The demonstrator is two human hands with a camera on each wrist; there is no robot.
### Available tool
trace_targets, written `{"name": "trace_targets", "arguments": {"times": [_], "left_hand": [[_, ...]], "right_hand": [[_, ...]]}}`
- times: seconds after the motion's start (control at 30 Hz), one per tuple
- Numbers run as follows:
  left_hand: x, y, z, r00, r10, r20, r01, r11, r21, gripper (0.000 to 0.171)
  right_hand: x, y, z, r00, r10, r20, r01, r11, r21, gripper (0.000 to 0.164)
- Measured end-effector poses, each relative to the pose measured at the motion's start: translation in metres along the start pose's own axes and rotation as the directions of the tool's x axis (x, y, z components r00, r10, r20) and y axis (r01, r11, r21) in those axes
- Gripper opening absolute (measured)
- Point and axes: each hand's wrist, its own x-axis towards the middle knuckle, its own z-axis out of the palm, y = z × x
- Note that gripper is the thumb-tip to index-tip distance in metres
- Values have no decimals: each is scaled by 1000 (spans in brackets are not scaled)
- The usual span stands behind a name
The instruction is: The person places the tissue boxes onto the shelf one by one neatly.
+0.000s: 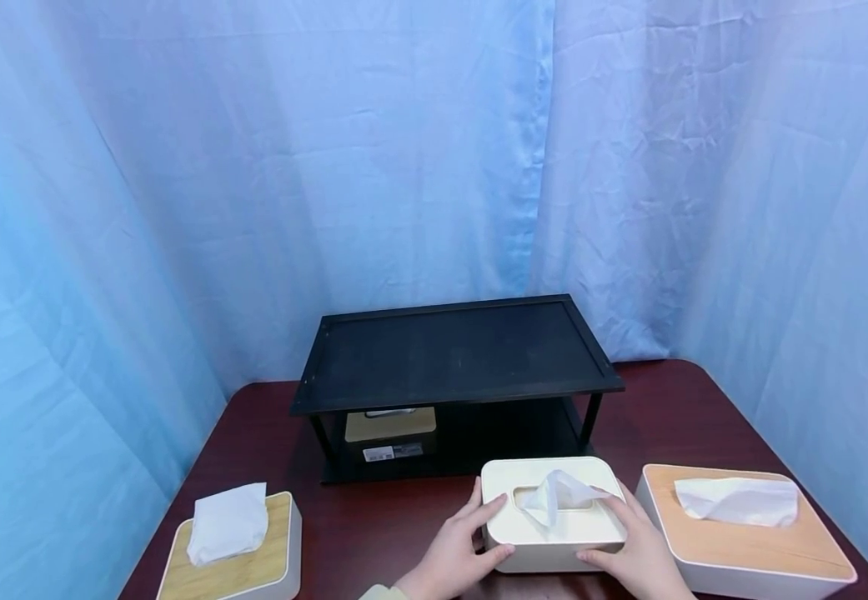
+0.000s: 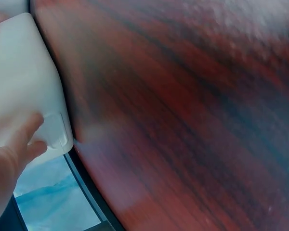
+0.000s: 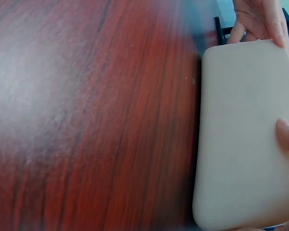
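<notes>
A white tissue box [image 1: 554, 556] with a tissue [image 1: 559, 493] rising from its oval slot is between both hands, in front of the black rack. My left hand [image 1: 454, 546] grips its left end, thumb on the front wall and a finger on the lid. From the other end my right hand [image 1: 639, 542] holds it, thumb on the front wall and a finger by the tissue. The right wrist view shows the box's plain front wall [image 3: 245, 130] with the right thumb [image 3: 288, 137] against it. Whether its base touches the table cannot be told.
A black two-tier rack [image 1: 449, 354] stands at the back, with a wood-topped tissue box [image 1: 391, 426] on its lower shelf at left. Other wood-topped tissue boxes lie at the left [image 1: 276, 533] and right [image 1: 749, 546] of the dark red table [image 1: 373, 533]. Blue curtains [image 1: 403, 167] surround it.
</notes>
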Motion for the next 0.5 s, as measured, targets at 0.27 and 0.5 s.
{"name": "trace_targets", "arguments": {"times": [0.27,0.5], "left_hand": [[-3,0,2,999,40,-14,-40,998,-43,63],[4,4,-12,994,67,-84,-69,997,-20,61]], "right_hand": [[-1,-3,0,996,-32,-80,35,998,42,84],[12,-16,4,973,-71,-220,100,987,123,84]]}}
